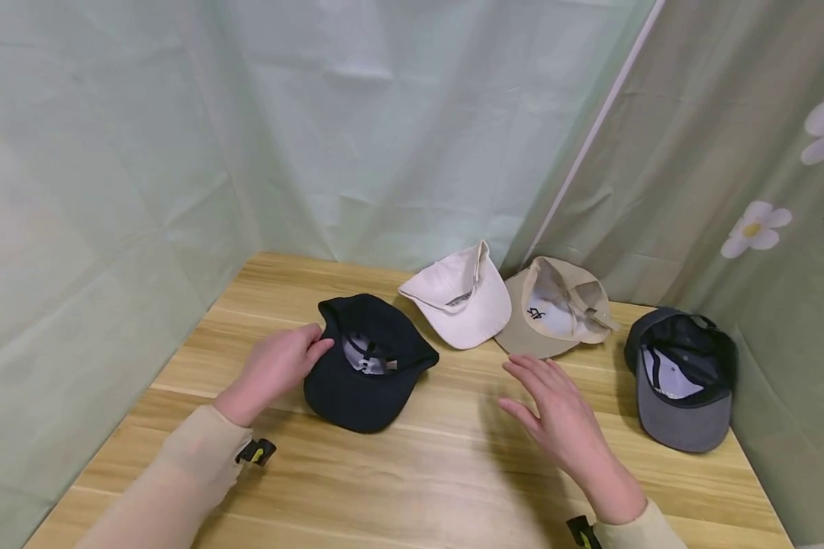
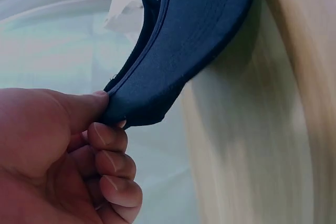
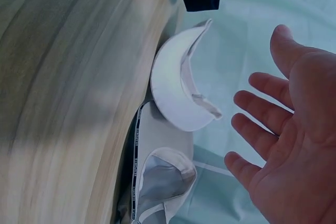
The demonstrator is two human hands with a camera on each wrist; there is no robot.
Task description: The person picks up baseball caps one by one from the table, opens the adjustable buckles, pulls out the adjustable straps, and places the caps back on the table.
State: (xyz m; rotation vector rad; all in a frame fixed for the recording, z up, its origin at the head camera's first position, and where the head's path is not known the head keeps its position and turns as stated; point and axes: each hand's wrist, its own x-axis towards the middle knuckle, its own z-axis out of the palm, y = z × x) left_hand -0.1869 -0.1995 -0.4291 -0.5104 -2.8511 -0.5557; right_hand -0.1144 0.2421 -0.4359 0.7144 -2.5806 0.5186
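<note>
A black baseball cap (image 1: 360, 396) lies with its hollow side up on the left half of the table. My left hand (image 1: 281, 366) pinches its left edge between thumb and fingers; in the left wrist view the thumb presses on the cap's rim (image 2: 136, 95) while the other fingers curl beneath. My right hand (image 1: 556, 415) hovers above the table with fingers spread and holds nothing. Nearest to it is a beige cap (image 1: 539, 335), its inside facing up. A white cap (image 1: 463, 320) sits between the black and beige ones, touching or overlapping the beige brim.
A dark grey cap (image 1: 683, 419) lies upturned at the table's right edge, close to the curtain. Pale green curtains (image 1: 384, 137) enclose the wooden table (image 1: 398, 488) at the back and sides. The right curtain carries white flowers (image 1: 755, 229).
</note>
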